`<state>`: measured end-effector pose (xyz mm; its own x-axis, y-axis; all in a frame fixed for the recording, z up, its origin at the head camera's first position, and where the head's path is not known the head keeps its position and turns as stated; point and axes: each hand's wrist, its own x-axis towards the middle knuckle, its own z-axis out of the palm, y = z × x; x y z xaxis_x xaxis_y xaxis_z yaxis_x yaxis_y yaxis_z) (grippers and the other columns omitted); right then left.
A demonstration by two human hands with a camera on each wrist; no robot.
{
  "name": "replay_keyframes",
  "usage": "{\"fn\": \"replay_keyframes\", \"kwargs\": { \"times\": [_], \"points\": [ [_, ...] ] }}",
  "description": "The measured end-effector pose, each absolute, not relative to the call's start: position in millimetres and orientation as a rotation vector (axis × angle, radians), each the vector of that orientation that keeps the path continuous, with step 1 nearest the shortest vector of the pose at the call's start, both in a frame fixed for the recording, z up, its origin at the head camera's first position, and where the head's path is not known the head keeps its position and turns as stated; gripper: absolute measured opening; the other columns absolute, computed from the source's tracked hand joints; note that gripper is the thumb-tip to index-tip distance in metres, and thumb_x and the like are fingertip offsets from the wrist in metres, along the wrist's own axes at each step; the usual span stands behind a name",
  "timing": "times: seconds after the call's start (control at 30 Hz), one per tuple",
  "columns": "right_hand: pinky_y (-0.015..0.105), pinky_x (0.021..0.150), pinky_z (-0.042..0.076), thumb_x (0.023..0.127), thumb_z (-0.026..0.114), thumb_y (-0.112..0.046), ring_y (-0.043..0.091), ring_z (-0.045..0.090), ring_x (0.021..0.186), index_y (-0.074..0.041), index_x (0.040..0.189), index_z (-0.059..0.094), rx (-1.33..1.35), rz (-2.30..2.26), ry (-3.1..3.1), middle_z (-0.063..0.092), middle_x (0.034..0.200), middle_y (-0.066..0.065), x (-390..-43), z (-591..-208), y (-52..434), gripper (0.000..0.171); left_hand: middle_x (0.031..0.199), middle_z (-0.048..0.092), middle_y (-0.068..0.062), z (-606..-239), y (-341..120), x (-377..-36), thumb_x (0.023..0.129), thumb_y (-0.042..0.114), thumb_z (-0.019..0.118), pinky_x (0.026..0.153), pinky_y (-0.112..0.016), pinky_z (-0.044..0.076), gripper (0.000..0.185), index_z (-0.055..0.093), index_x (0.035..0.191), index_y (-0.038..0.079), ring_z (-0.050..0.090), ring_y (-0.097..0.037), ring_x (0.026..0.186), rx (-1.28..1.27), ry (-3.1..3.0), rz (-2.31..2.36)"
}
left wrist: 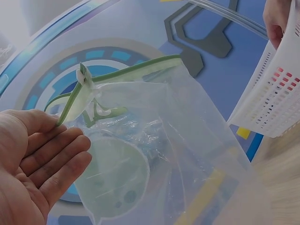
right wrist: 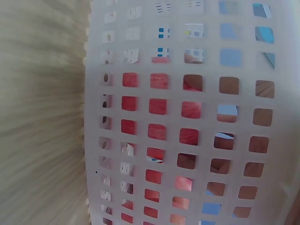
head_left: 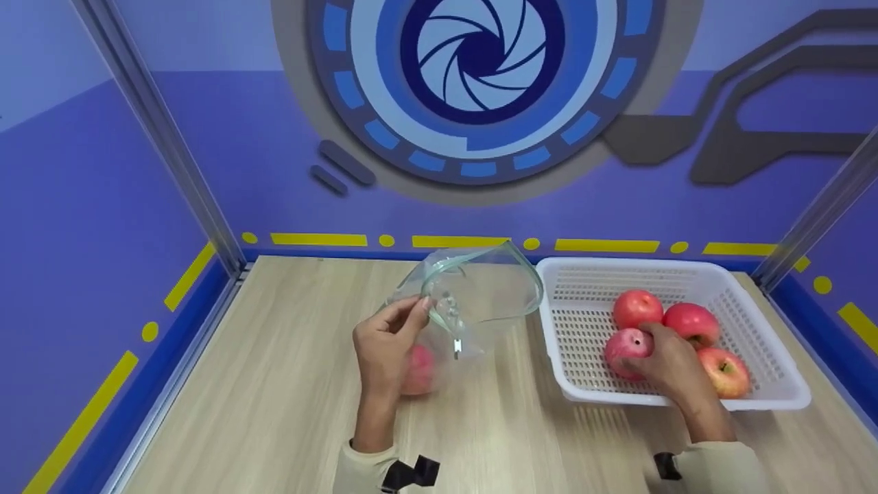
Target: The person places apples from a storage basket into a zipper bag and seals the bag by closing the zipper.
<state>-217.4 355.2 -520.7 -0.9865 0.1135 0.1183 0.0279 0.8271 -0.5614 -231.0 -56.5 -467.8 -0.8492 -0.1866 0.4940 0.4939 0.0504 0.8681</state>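
Observation:
My left hand pinches the green zip edge of a clear plastic zip bag, whose mouth gapes; the slider hangs near the fingertips. In the left wrist view, thumb and index finger hold the zip edge of the bag. A red apple shows low by the left hand, blurred by the bag's film and partly covered. Inside the white basket, my right hand grips a red apple. Basket holes in the right wrist view give only glimpses of that hand and red fruit.
The white plastic basket stands at the right of the wooden table. Several other apples lie in it, among them one at the back and a yellowish-red one. Blue printed panels enclose the table's back and sides.

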Motion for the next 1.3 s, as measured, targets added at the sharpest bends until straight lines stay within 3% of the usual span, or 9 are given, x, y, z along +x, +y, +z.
{"fn": "replay_keyframes", "kwargs": {
  "times": [0.2,0.63,0.97,1.2,1.3],
  "points": [
    [0.069,0.099,0.05,0.089,0.088,-0.022,0.05,0.062,0.109,0.012,0.143,0.05,-0.112,0.907,-2.853,0.062,0.126,0.033,-217.3,-520.3,356.8,0.074,0.09,0.08,-0.001,-468.3,-56.9,-230.2,0.096,0.013,0.082,0.076,-0.031,0.063,0.011,0.083,0.102,0.004,0.076,-0.023,0.081,-0.309,-1.83,-1.873],
    [0.074,0.107,0.039,0.094,0.083,-0.034,0.055,0.047,0.131,0.008,0.159,0.033,-0.227,1.028,-2.83,0.044,0.152,0.036,-216.3,-510.4,357.8,0.092,0.095,0.079,-0.002,-466.3,-53.1,-229.3,0.098,0.014,0.08,0.08,-0.031,0.063,0.014,0.082,0.106,0.003,0.075,-0.019,0.084,-0.32,-1.861,-1.872],
    [0.055,0.109,0.045,0.091,0.088,-0.025,0.047,0.053,0.137,0.0,0.16,0.04,-0.183,1.182,-2.539,0.051,0.153,0.029,-220.4,-496.7,328.6,0.087,0.093,0.079,0.0,-469.2,-50.4,-228.6,0.098,0.017,0.08,0.075,-0.027,0.061,0.014,0.083,0.105,0.005,0.074,-0.018,0.083,-0.311,-1.884,-1.872],
    [0.024,0.107,0.046,0.088,0.091,-0.023,0.036,0.057,0.137,0.0,0.154,0.049,-0.134,1.304,-2.36,0.057,0.15,0.022,-225.3,-485.4,302.9,0.082,0.089,0.078,0.003,-469.3,-48.1,-229.6,0.097,0.021,0.081,0.071,-0.025,0.059,0.015,0.083,0.103,0.007,0.072,-0.016,0.079,-0.3,-1.902,-1.84],
    [0.02,0.105,0.047,0.087,0.091,-0.02,0.035,0.059,0.135,-0.001,0.154,0.049,-0.108,1.35,-2.301,0.059,0.149,0.021,-226.8,-482.0,293.8,0.082,0.089,0.078,0.003,-468.8,-48.3,-228.8,0.097,0.02,0.081,0.071,-0.025,0.059,0.015,0.083,0.104,0.007,0.071,-0.016,0.079,-0.303,-1.904,-1.827]
  ]
}}
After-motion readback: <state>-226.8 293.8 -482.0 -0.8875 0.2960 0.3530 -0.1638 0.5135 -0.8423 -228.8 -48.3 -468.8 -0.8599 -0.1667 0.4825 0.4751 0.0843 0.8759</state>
